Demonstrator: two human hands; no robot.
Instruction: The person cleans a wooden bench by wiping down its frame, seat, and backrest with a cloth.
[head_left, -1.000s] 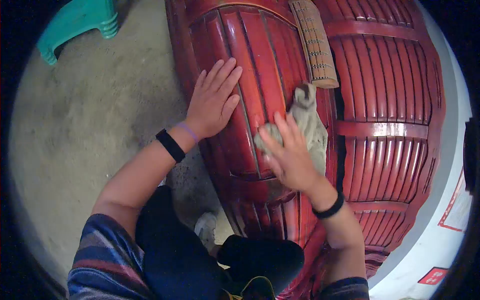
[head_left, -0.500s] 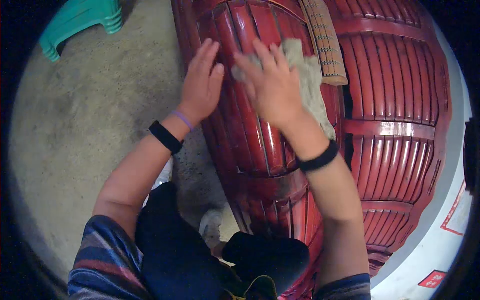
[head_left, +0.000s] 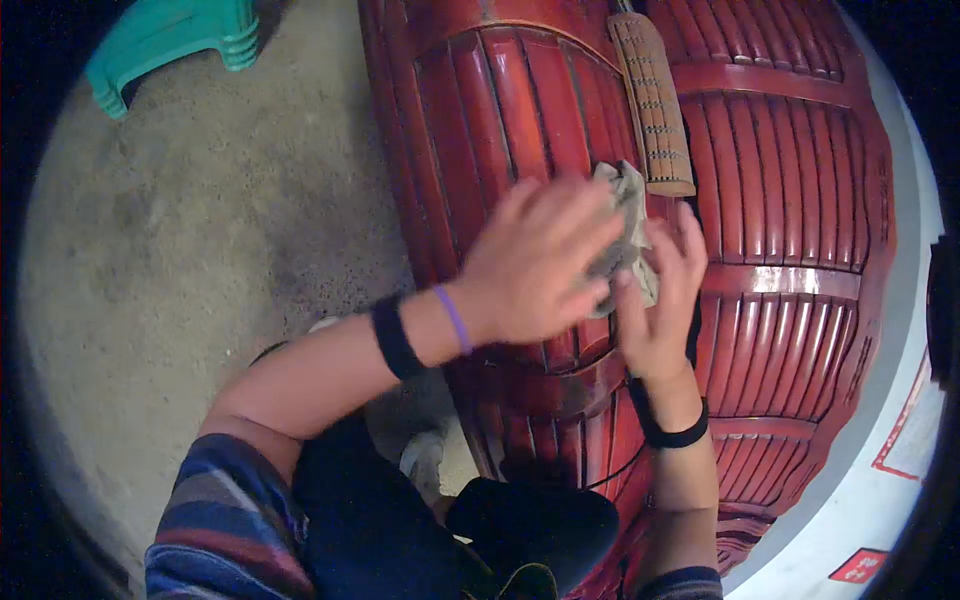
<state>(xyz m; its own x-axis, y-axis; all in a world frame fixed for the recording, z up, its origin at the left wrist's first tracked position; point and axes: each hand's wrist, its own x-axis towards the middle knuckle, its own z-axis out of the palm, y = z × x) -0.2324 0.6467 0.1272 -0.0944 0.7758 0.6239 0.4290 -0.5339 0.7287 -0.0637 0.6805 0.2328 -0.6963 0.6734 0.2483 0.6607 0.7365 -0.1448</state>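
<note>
A crumpled greyish cloth (head_left: 632, 215) lies bunched between my two hands, over the red slatted wooden seat (head_left: 500, 110). My left hand (head_left: 545, 255), slightly blurred, comes from the left with its fingers apart and reaches to the cloth's left side. On the cloth's right side is my right hand (head_left: 662, 295), its fingers spread and pointing up, the thumb at the cloth. Parts of the cloth are hidden behind my left fingers.
A woven bamboo roll (head_left: 655, 110) rests along the seat beside the red slatted backrest (head_left: 775, 190). A green plastic stool (head_left: 170, 40) stands at the upper left on the concrete floor (head_left: 200, 220). My legs are below.
The cloth, spread under my right hand before, is now bunched. My left hand has moved right to the cloth. My right hand has moved right and down.
</note>
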